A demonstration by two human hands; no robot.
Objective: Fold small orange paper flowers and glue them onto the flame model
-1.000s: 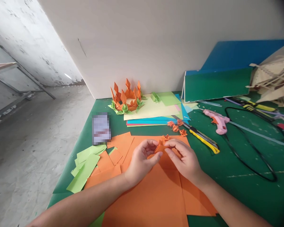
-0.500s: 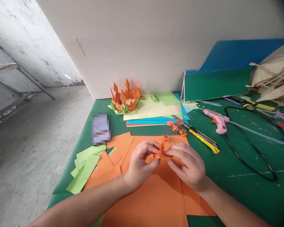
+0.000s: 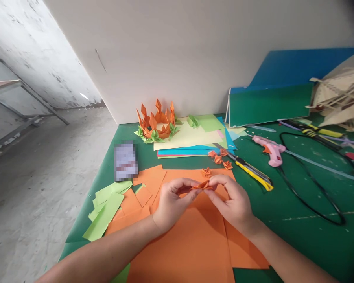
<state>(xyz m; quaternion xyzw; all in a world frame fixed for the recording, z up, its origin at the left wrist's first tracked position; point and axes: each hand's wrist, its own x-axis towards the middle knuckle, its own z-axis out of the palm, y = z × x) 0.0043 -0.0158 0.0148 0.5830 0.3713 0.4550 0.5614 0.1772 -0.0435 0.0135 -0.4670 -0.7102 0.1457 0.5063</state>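
Over the green counter, fingers of the left hand and right hand are pinching an orange paper fold, which is looking flatter than half a second ago, its creased, pointed layers partly hidden, while orange sheets are spreading beneath and folded flowers are sitting beyond.

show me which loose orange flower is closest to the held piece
The lone flower just beyond the held piece; the others cluster farther back, beside the yellow cutter.
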